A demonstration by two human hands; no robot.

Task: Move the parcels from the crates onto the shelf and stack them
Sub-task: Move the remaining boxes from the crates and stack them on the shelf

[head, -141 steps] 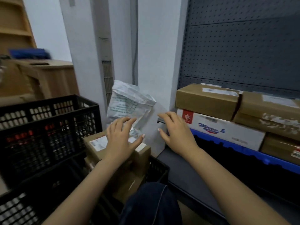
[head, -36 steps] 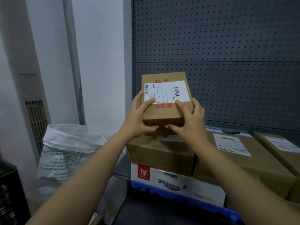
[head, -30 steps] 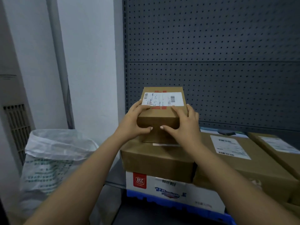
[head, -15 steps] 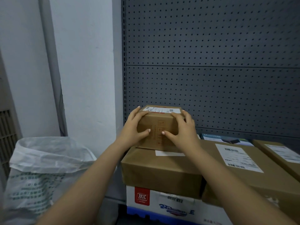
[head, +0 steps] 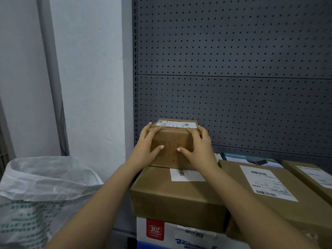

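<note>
A small brown parcel [head: 172,139] with a white label on top rests on a larger brown box [head: 172,193], close to the grey pegboard [head: 233,78] at the shelf's left end. My left hand [head: 147,146] grips its left side and my right hand [head: 199,148] grips its right side, thumbs on the front face. The larger box lies on a white box with a red logo [head: 161,232]. No crates are in view.
A flat brown parcel with a label [head: 265,187] lies to the right, another brown parcel [head: 316,177] beyond it, and a blue-green box [head: 251,159] behind. A white plastic sack [head: 41,194] stands at the lower left by the white wall.
My hands carried the small parcel from the crate area up to the shelf, lowered it flat onto the larger box and pushed it back toward the pegboard.
</note>
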